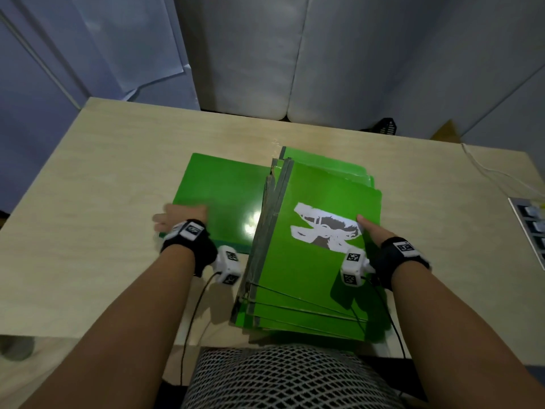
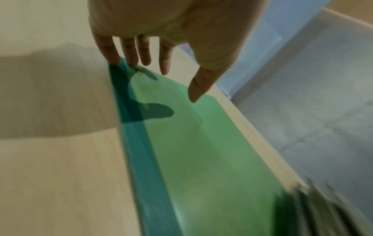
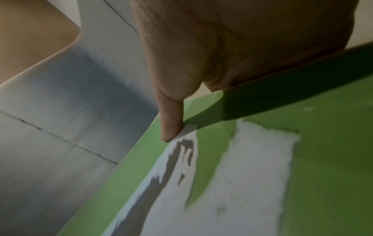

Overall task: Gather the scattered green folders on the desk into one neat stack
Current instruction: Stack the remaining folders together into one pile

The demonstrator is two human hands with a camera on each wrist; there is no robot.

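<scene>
A single green folder (image 1: 221,196) lies flat on the left of the wooden desk (image 1: 97,178). My left hand (image 1: 174,215) rests on its near left corner with straight, spread fingers; in the left wrist view the fingertips (image 2: 113,59) touch the folder's (image 2: 201,151) edge and the thumb hovers above it. To the right sits an uneven stack of green folders (image 1: 303,317) with grey spines. Its top folder (image 1: 318,270) carries a torn white label (image 1: 321,228). My right hand (image 1: 368,228) grips that folder's right edge, thumb (image 3: 171,126) on top and fingers hidden underneath the top folder (image 3: 322,159).
A white cable (image 1: 489,169) and a grey device with keys (image 1: 530,222) lie at the desk's right edge. Beyond the far edge stand pale cushions (image 1: 265,54) and a black basket (image 1: 387,128). Bare desk surface stretches to the left and far side.
</scene>
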